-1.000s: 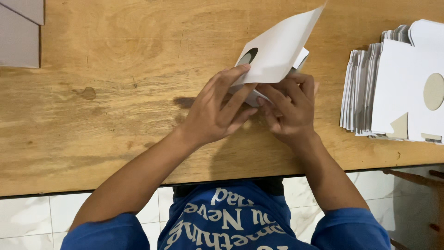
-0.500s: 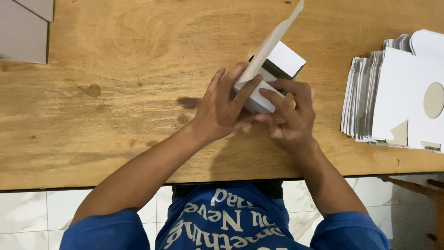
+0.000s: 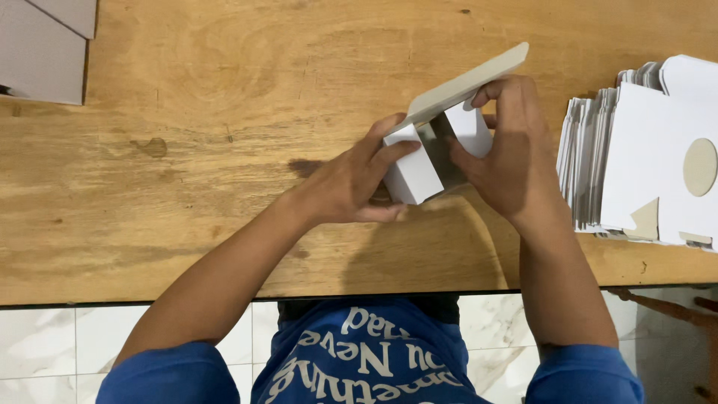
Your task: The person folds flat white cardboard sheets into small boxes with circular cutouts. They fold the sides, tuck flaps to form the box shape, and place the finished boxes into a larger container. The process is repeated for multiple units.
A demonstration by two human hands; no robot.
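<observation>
Left hand (image 3: pixel 350 182): on the near-left side of the small white box (image 3: pixel 420 166), fingers spread along its white wall, thumb low by the tabletop.
Right hand (image 3: pixel 510 155): wrapped over the box's right side, fingertips up at the flap.
Box: part-folded white card, open top showing a dark inside, tilted on the wooden table (image 3: pixel 224 135).
Flap (image 3: pixel 467 82): long pale panel slanting up to the right above the box, grey-beige underside showing.
Stack of flat blanks (image 3: pixel 643 150): white die-cut card with a round hole, right edge of the table, just beside the right hand.
Grey cardboard sheets (image 3: pixel 41 49): far left corner, well apart.
Below the table: blue shirt, white floor tiles.
</observation>
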